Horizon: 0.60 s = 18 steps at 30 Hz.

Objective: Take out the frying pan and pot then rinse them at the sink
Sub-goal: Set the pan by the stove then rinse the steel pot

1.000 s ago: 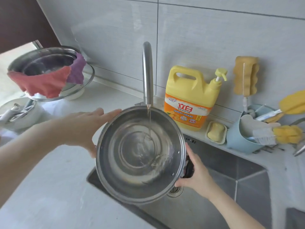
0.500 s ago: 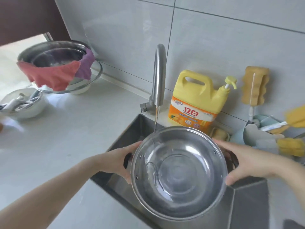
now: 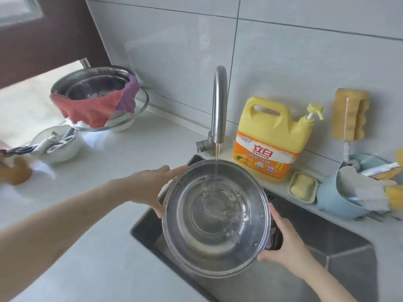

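Note:
A round stainless steel pot (image 3: 209,256) is held over the sink (image 3: 340,251), tilted toward me. A thin stream from the steel tap (image 3: 219,105) falls into it and water swirls on the bottom. My left hand (image 3: 150,188) lies against the pot's left side, fingers stretched along the rim and thumb underneath. My right hand (image 3: 283,247) grips the pot's black handle (image 3: 275,238) on the right. No frying pan is in view.
A yellow detergent jug (image 3: 270,138) and a soap dish (image 3: 303,187) stand behind the sink. A blue holder with brushes (image 3: 346,197) sits at the right, a sponge (image 3: 349,114) on the wall. Stacked bowls with a red cloth (image 3: 87,110) and a white bowl of utensils (image 3: 54,144) occupy the left counter.
The pot has moved back under the running stream, which had been falling past its far-left edge. My right hand has shifted from the far right rim to the lower right handle.

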Tool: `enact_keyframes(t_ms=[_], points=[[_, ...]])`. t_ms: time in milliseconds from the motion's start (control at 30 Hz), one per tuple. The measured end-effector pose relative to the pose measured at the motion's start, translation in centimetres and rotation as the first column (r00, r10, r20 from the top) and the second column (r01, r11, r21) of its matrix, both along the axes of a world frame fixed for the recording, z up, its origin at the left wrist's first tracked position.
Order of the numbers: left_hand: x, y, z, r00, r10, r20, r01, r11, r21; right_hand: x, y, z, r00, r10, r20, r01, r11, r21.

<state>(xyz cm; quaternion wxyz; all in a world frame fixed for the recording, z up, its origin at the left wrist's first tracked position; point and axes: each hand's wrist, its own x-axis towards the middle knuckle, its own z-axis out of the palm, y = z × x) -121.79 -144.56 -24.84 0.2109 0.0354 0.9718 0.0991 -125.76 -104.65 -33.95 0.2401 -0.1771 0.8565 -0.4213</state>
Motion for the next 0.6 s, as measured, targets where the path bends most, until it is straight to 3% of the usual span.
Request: enact_keyframes(t_ms=[167, 300, 367, 467, 600], points=[[0.9, 1.9, -3.3, 0.947, -0.025, -0.32, 0.012, 0.999, -0.041, -1.1, 1.8, 1.3, 0.953, -0.017, -0.302, 0.013, 1.0, -0.015], [1.5, 4.3, -5.7, 0.773, -0.037, -0.633, 0.023, 0.999, -0.031, -0.6, 4.6, 3.4, 0.854, 0.008, -0.521, 0.065, 0.99, 0.122], [1.5, 5.7, -6.4, 0.675, -0.034, -0.737, 0.031, 0.999, -0.018, -0.1, 5.9, 4.1, 0.766, 0.02, -0.642, 0.122, 0.977, 0.177], [1.2, 6.9, -6.4, 0.453, -0.098, -0.886, 0.09, 0.994, -0.064, 0.3, 7.6, 4.7, 0.586, -0.027, -0.81, 0.259, 0.953, 0.156], [0.8, 8.1, -3.9, 0.257, -0.152, -0.954, 0.142, 0.983, -0.118, 0.7, 9.2, 7.3, 0.31, 0.009, -0.951, 0.204, 0.976, 0.076]])
